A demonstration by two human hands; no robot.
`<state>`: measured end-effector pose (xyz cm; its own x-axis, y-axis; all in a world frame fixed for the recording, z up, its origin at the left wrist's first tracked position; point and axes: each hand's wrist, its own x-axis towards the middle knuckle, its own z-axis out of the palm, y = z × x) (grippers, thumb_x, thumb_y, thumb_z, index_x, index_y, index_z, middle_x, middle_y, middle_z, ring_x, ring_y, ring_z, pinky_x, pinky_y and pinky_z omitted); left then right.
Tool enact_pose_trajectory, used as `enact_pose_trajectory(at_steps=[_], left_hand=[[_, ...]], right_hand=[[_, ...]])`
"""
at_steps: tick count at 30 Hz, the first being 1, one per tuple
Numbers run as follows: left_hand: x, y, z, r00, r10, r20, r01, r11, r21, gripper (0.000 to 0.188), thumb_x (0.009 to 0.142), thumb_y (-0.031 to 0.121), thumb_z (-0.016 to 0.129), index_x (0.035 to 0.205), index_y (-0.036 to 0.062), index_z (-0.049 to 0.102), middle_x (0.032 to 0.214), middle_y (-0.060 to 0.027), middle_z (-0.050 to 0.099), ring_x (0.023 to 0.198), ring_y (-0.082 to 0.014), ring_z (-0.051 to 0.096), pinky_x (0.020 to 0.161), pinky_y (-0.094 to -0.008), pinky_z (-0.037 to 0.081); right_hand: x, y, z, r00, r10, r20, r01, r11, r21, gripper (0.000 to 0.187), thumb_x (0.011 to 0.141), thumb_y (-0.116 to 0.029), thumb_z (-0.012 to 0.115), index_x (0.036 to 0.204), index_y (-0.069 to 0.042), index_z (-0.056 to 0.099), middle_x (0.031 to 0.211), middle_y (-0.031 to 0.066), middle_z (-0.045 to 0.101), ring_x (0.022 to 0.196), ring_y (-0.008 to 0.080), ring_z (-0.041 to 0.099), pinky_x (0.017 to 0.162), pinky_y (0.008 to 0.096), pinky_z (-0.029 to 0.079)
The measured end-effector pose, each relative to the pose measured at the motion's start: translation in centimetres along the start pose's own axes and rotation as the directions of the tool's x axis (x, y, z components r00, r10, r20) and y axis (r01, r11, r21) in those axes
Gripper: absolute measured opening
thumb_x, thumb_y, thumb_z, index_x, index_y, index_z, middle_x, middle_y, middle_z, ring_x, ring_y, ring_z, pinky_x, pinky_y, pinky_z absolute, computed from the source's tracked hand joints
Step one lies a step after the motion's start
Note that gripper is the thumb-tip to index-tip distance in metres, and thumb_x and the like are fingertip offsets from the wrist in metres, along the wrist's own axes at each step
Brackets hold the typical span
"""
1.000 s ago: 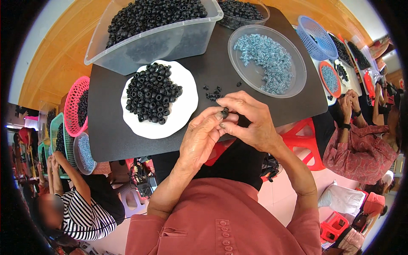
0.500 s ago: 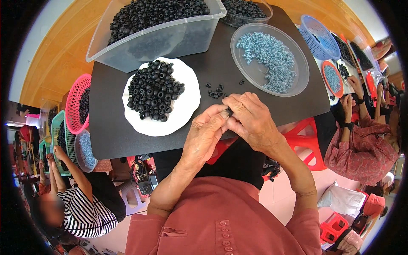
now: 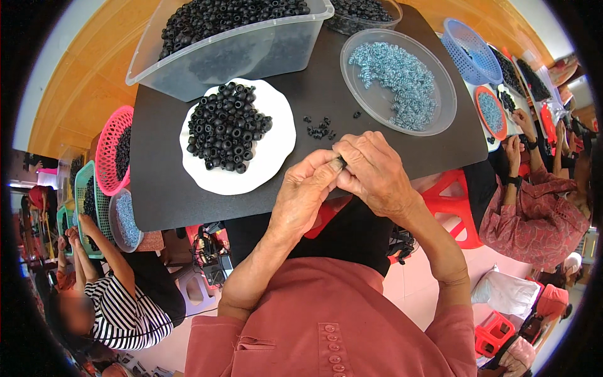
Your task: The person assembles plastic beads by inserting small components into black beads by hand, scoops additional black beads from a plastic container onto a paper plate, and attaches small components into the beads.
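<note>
My left hand and my right hand meet fingertip to fingertip just over the near edge of the dark table. Pinched between them is a small black part, mostly covered by my fingers. Beyond my fingertips lies a little cluster of small black pieces, with a single one off to its right. To the left stands a white scalloped plate with a heap of black ring-like parts. A round clear tray at the far right holds many bluish coiled springs.
A large clear bin full of black parts stands at the back left, beside a round clear container. A pink basket is at the left. Two people sit nearby, in a striped shirt and a patterned red shirt. A red stool stands below.
My hands stay together on the small black part, with only slight finger movement. The table and its things sit slightly higher in the picture.
</note>
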<state>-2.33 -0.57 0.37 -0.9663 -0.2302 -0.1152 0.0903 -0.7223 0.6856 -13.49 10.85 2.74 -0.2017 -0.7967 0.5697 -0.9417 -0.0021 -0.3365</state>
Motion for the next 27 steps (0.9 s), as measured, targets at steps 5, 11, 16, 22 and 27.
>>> enact_pose_trajectory(at_steps=[5, 11, 16, 22, 27], left_hand=[[-0.1, 0.0, 0.4, 1.000, 0.011, -0.014, -0.011, 1.000, 0.012, 0.017, 0.094, 0.008, 0.049, 0.103, -0.0028, 0.058, 0.090, -0.0044, 0.058, 0.082, -0.0087, 0.054, 0.076, -0.0215, 0.046], [0.0, 0.1, 0.6, 0.999, 0.040, -0.003, -0.040, 0.999, -0.013, 0.018, 0.094, 0.008, 0.047, 0.104, -0.0030, 0.058, 0.093, -0.0060, 0.059, 0.084, -0.0101, 0.055, 0.078, -0.0234, 0.046], [-0.1, 0.2, 0.2, 1.000, 0.023, 0.003, -0.023, 1.000, 0.000, 0.019, 0.094, 0.008, 0.046, 0.105, -0.0035, 0.057, 0.097, -0.0085, 0.060, 0.089, -0.0122, 0.057, 0.079, -0.0261, 0.047], [0.0, 0.1, 0.3, 0.999, 0.023, 0.034, -0.025, 0.997, 0.067, 0.021, 0.095, 0.010, 0.045, 0.107, -0.0039, 0.056, 0.092, -0.0096, 0.063, 0.085, -0.0141, 0.061, 0.081, -0.0283, 0.050], [-0.1, 0.0, 0.5, 0.998, 0.048, 0.039, -0.055, 0.978, 0.203, 0.020, 0.096, 0.011, 0.046, 0.105, -0.0031, 0.056, 0.090, -0.0079, 0.064, 0.083, -0.0127, 0.061, 0.082, -0.0275, 0.049]], right_hand=[[-0.4, 0.4, 0.2, 0.998, -0.050, -0.036, 0.049, 0.999, -0.011, 0.047, 0.062, -0.013, 0.072, 0.102, 0.004, 0.055, 0.097, 0.0162, 0.056, 0.081, 0.0299, 0.053, 0.072, 0.0388, 0.043], [-0.7, 0.5, 1.1, 0.986, 0.155, -0.060, -0.135, 0.956, 0.260, 0.040, 0.066, -0.002, 0.068, 0.105, 0.001, 0.058, 0.100, 0.0157, 0.059, 0.080, 0.0272, 0.058, 0.071, 0.0352, 0.048], [-0.6, -0.2, 0.2, 0.965, 0.260, 0.030, -0.248, 0.870, 0.427, 0.036, 0.073, 0.000, 0.062, 0.109, 0.001, 0.058, 0.103, 0.0149, 0.060, 0.081, 0.0235, 0.060, 0.070, 0.0316, 0.049], [-0.2, 1.1, -1.1, 0.974, 0.227, 0.009, -0.202, 0.848, 0.490, 0.024, 0.080, 0.000, 0.057, 0.104, 0.000, 0.060, 0.096, 0.0127, 0.063, 0.075, 0.0195, 0.060, 0.065, 0.0281, 0.048], [0.3, 1.2, -2.1, 0.961, 0.255, 0.103, -0.270, 0.801, 0.535, 0.011, 0.079, -0.002, 0.061, 0.090, -0.002, 0.065, 0.082, 0.0085, 0.064, 0.067, 0.0139, 0.059, 0.061, 0.0258, 0.047]])
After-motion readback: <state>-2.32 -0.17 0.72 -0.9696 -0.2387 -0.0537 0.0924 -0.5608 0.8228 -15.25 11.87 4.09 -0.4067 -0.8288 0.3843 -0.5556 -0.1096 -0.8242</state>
